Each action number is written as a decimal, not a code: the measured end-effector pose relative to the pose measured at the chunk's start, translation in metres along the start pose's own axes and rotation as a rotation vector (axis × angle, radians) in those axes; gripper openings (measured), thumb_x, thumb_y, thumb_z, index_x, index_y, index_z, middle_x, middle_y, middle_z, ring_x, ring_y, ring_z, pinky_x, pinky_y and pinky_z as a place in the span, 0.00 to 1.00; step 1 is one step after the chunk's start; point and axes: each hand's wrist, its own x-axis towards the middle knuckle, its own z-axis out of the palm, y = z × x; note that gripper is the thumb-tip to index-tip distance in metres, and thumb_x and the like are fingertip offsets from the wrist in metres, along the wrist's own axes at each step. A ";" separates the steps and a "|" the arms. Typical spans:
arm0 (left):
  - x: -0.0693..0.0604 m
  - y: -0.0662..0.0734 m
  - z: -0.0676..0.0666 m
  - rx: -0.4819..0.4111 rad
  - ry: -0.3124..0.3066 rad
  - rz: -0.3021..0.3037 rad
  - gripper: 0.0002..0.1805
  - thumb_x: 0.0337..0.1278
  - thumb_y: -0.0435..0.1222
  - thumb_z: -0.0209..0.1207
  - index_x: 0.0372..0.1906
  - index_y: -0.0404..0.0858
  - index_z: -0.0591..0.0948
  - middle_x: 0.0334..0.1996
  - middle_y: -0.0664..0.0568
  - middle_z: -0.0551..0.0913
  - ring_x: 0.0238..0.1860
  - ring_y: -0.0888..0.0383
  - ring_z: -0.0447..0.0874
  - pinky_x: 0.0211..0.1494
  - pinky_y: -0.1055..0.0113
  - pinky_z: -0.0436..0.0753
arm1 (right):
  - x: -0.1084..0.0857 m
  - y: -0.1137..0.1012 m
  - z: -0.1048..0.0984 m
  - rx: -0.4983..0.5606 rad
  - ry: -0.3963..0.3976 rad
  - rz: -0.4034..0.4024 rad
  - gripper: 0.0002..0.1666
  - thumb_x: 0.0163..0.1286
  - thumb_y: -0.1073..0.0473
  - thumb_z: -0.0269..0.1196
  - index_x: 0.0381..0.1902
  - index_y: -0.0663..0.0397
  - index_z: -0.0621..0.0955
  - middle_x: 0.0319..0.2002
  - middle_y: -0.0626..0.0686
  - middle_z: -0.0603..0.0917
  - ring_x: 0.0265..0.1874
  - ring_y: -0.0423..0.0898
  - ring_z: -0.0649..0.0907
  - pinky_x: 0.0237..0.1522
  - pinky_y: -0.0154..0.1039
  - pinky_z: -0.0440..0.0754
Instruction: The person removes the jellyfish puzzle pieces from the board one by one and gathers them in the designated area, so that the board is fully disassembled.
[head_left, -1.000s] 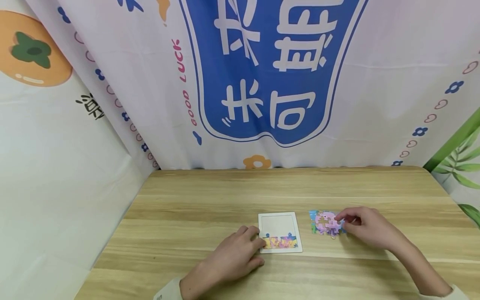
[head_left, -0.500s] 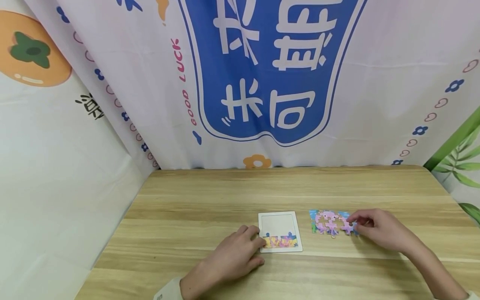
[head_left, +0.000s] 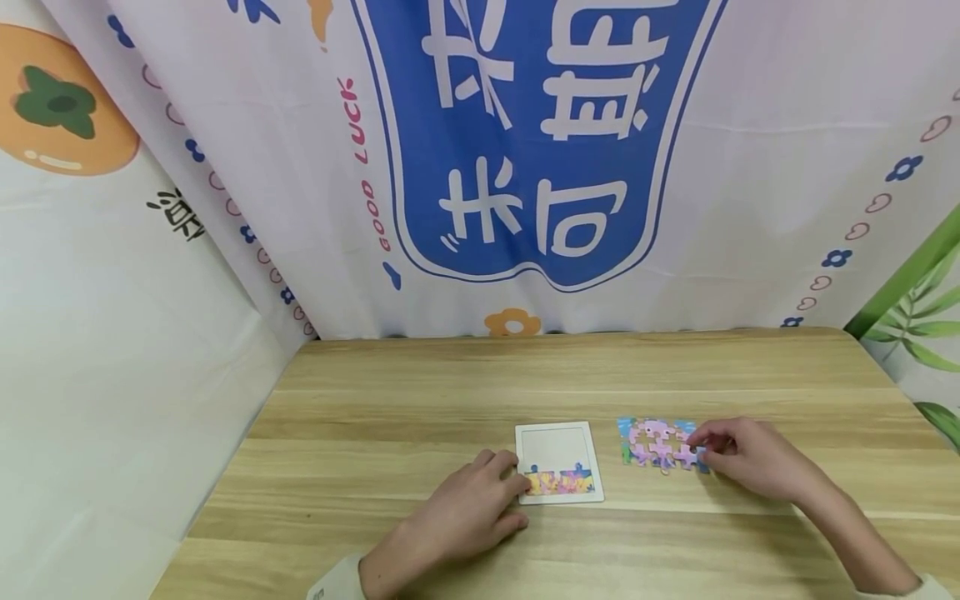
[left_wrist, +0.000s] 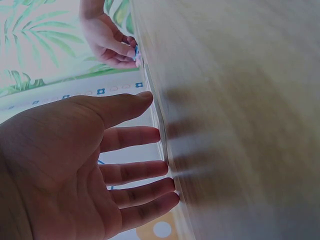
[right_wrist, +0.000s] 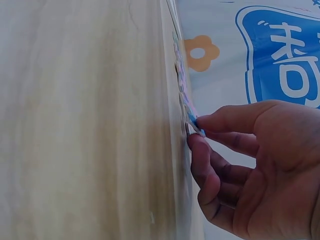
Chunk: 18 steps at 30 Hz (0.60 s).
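Observation:
A white puzzle tray point(head_left: 555, 444) lies on the table, its lower strip filled with joined yellow and pink jigsaw pieces point(head_left: 567, 483). My left hand point(head_left: 468, 507) rests at the tray's left edge, fingertips touching it; in the left wrist view that hand's fingers point(left_wrist: 135, 172) are extended. To the right of the tray lies a cluster of pink and blue jigsaw pieces point(head_left: 654, 442). At the cluster's right end my right hand point(head_left: 757, 460) pinches a jigsaw piece point(right_wrist: 195, 123) between thumb and finger. That piece is slightly tilted in the right wrist view and partly hidden by fingers.
The wooden table point(head_left: 390, 417) reaches back to a printed white curtain point(head_left: 720, 250). Another pale cloth point(head_left: 150, 333) hangs along its left side. Green leaf print point(head_left: 930, 333) shows at the right.
The right hand first moved right with a jigsaw piece, widening a gap in the cluster, then came slightly back left, bringing the piece closer. My left hand stays at the tray.

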 end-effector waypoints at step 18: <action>0.000 0.000 -0.001 -0.002 -0.012 -0.001 0.19 0.73 0.51 0.66 0.60 0.48 0.87 0.67 0.49 0.80 0.63 0.53 0.80 0.62 0.59 0.86 | 0.001 -0.002 0.001 -0.038 0.007 0.037 0.12 0.66 0.62 0.74 0.47 0.52 0.89 0.38 0.44 0.87 0.33 0.33 0.78 0.36 0.31 0.79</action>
